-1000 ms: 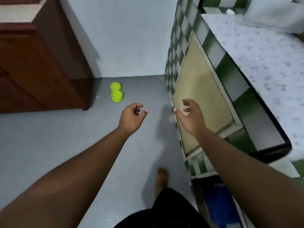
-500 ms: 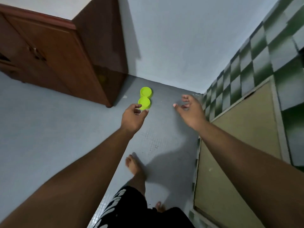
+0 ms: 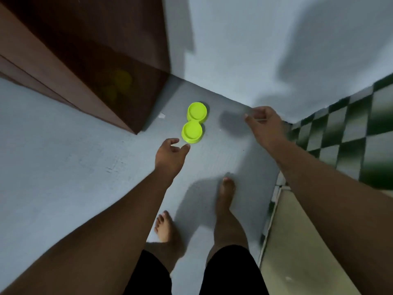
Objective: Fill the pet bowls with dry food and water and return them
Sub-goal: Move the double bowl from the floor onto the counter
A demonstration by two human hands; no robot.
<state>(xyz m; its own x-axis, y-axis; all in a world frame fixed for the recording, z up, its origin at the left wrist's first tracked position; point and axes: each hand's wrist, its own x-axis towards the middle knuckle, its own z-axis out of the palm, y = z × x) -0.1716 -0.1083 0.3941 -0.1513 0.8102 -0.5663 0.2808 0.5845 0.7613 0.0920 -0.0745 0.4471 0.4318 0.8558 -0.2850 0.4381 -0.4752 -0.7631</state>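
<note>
A bright lime-green double pet bowl (image 3: pixel 194 125) lies on the grey floor near the corner, its two round wells in line, both looking empty. My left hand (image 3: pixel 170 155) reaches toward it with relaxed fingers and holds nothing; its fingertips are just short of the near well. My right hand (image 3: pixel 264 122) hovers to the right of the bowl, fingers loosely curled and empty.
A dark brown wooden cabinet (image 3: pixel 91 67) stands to the left of the bowl, its corner close by. The pale wall (image 3: pixel 244 50) closes the corner behind. A green-and-white checked counter base (image 3: pixel 348 133) with a beige panel (image 3: pixel 302 241) runs along the right. My bare feet (image 3: pixel 226 192) stand on the floor.
I have walked closer to the corner; the bowl now looks larger and nearer. Both hands have stretched farther forward, the left one almost at the bowl.
</note>
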